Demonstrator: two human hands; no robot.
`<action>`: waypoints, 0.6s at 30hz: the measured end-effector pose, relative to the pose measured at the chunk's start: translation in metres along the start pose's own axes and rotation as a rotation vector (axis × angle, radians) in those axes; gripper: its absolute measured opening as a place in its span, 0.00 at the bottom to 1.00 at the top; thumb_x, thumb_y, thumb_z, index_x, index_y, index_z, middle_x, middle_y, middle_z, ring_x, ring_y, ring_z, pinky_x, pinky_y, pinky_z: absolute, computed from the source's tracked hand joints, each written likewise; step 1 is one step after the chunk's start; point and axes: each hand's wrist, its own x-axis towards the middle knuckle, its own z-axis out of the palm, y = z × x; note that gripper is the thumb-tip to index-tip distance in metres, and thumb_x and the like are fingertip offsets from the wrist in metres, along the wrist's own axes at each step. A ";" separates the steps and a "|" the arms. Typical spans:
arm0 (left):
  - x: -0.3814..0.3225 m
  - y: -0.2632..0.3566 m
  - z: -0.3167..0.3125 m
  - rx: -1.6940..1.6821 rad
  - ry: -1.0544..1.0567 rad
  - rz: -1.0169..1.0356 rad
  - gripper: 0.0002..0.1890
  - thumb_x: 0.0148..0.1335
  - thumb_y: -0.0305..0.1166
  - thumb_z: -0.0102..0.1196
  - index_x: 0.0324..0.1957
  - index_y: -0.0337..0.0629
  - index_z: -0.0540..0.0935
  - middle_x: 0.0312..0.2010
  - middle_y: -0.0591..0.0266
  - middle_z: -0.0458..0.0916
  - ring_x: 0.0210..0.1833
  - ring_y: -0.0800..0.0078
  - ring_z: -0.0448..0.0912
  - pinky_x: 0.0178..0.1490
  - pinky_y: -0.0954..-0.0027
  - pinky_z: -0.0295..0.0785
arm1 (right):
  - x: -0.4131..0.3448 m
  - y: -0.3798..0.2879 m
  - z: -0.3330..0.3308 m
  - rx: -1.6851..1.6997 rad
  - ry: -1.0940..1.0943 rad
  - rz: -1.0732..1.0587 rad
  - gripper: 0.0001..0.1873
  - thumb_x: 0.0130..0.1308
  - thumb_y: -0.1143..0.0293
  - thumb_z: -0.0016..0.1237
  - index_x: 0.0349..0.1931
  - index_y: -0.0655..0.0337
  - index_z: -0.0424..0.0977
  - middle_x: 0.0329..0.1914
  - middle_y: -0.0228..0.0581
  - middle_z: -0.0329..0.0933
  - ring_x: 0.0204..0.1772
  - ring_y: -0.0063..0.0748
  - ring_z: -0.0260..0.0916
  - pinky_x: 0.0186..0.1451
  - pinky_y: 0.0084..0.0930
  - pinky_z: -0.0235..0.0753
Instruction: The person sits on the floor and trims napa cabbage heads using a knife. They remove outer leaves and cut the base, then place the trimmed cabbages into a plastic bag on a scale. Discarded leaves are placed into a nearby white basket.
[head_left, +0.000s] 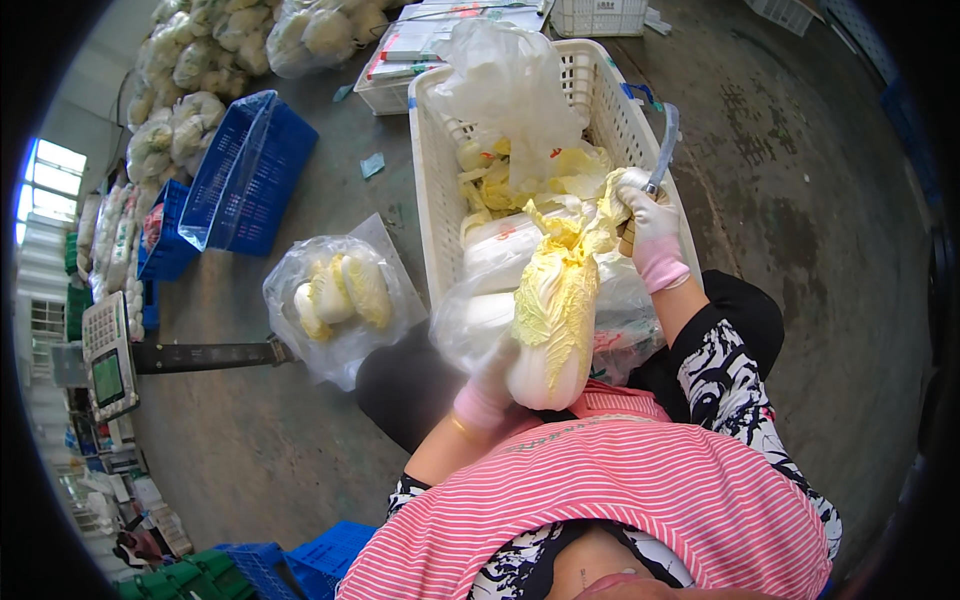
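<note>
A napa cabbage (555, 322) is held tilted above my lap, its pale base towards me and its yellow leaf tips pointing away. My left hand (491, 375), in a white and pink glove, grips it at the lower left side. My right hand (652, 217), gloved alike, holds a knife (664, 150) with a wooden handle, blade pointing up and away. Loose yellow leaves (611, 206) are also at the right hand's fingers, beside the cabbage's tip. Beneath is a white plastic crate (435, 217) with cut leaves (499, 184) and plastic-wrapped white bundles (502, 244).
To the left, a bag of napa cabbages (341, 292) rests on a scale, whose display unit (109, 360) stands on a post. Blue crates (255, 180) and bagged vegetables (187, 67) lie beyond. Clear plastic bags (510, 90) hang over the crate's far end, near flat cartons (420, 45).
</note>
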 end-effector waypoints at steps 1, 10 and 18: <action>-0.001 -0.002 -0.002 -0.009 0.025 -0.017 0.51 0.54 0.62 0.64 0.72 0.40 0.62 0.65 0.53 0.72 0.64 0.60 0.74 0.67 0.61 0.71 | 0.007 0.007 -0.001 -0.035 0.007 -0.012 0.06 0.62 0.76 0.57 0.37 0.59 0.74 0.24 0.29 0.75 0.19 0.21 0.70 0.20 0.21 0.70; 0.004 -0.005 -0.026 -0.246 -0.124 0.076 0.48 0.61 0.67 0.53 0.73 0.44 0.62 0.65 0.54 0.72 0.66 0.59 0.73 0.68 0.59 0.70 | 0.029 -0.030 -0.014 -0.622 -0.129 0.134 0.15 0.66 0.65 0.59 0.46 0.66 0.76 0.24 0.33 0.76 0.18 0.22 0.69 0.19 0.25 0.68; 0.030 -0.003 -0.009 -0.031 -0.115 0.056 0.37 0.73 0.59 0.42 0.72 0.43 0.63 0.65 0.51 0.72 0.65 0.60 0.73 0.66 0.57 0.72 | -0.081 -0.020 0.016 0.383 -0.455 0.618 0.25 0.70 0.51 0.55 0.55 0.63 0.72 0.23 0.33 0.76 0.15 0.18 0.65 0.16 0.16 0.61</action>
